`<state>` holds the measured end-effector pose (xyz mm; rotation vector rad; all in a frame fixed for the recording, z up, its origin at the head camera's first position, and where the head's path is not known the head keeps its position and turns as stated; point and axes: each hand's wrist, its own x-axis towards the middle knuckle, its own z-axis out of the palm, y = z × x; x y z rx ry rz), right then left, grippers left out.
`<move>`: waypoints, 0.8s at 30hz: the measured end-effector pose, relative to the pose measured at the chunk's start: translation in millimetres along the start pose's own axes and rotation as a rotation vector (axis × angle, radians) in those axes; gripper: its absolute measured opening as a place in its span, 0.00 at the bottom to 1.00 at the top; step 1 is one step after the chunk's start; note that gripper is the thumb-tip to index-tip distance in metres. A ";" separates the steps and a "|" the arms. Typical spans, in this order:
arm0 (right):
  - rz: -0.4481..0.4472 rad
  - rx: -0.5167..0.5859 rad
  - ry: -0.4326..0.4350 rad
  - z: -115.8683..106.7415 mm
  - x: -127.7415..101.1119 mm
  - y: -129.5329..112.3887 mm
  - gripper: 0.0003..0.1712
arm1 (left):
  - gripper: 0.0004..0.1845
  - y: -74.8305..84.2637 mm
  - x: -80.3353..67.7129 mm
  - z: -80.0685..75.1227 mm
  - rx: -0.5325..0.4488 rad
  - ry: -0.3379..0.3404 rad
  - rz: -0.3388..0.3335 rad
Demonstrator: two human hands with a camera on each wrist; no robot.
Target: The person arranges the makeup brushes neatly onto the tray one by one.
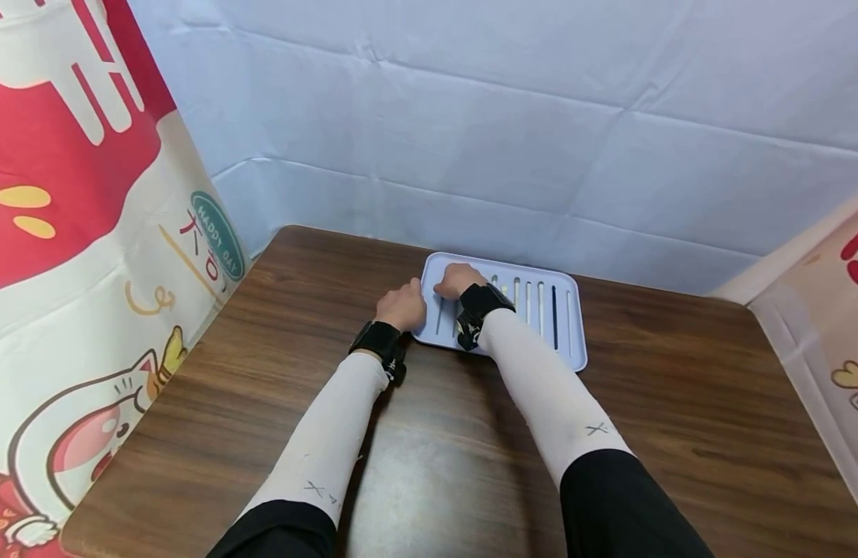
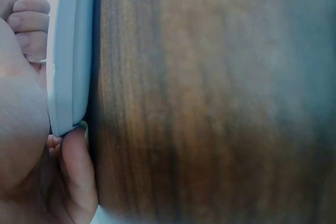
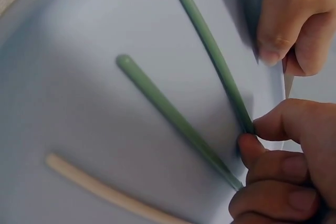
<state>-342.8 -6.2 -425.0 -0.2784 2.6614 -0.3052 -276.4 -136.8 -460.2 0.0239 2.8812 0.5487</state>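
A pale blue-lilac tray [image 1: 563, 280] with rounded corners lies near the table's back edge, long thin strips running across it. My left hand [image 1: 401, 305] grips its left end; in the left wrist view one finger [image 2: 79, 169] presses at the tray's corner. Over the tray's left part is my right hand [image 1: 460, 280]. Its thumb and forefinger pinch the near end of a thin green stick [image 3: 216, 59], seen in the right wrist view. A second green stick [image 3: 168, 111] lies beside it, its near end by the curled fingers. A cream stick [image 3: 105, 190] is farther left.
Pale strips [image 1: 528, 304] and one dark strip [image 1: 555, 318] show on the tray's right part. The brown wood-grain table [image 1: 680, 372] extends around it. A light blue cloth [image 1: 470, 132] hangs behind, with a printed cloth [image 1: 80, 256] at the left.
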 end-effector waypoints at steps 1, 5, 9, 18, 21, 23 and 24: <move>0.000 0.001 -0.005 -0.4 -0.7 0.5 0.20 | 0.17 0.9 -1.4 -0.5 -0.001 0.002 0.003; 0.009 0.009 -0.016 -2.8 -3.2 5.0 0.23 | 0.16 4.8 -1.8 0.1 -0.003 0.002 0.007; 0.002 0.017 0.002 -9.2 -8.4 13.4 0.20 | 0.17 7.7 4.8 3.5 0.000 -0.012 0.011; -0.105 0.056 0.099 -25.7 -43.9 36.3 0.25 | 0.20 3.3 1.9 -3.5 -0.061 -0.043 0.000; -0.165 0.078 0.155 -27.9 -64.8 46.9 0.26 | 0.24 -3.0 -1.8 -8.8 -0.128 -0.071 -0.018; -0.199 0.092 0.192 -29.2 -80.1 55.7 0.25 | 0.27 -7.5 -5.2 -15.3 -0.147 -0.082 -0.019; -0.212 0.098 0.212 -29.9 -87.6 60.6 0.23 | 0.28 -10.2 -7.1 -19.8 -0.141 -0.079 -0.014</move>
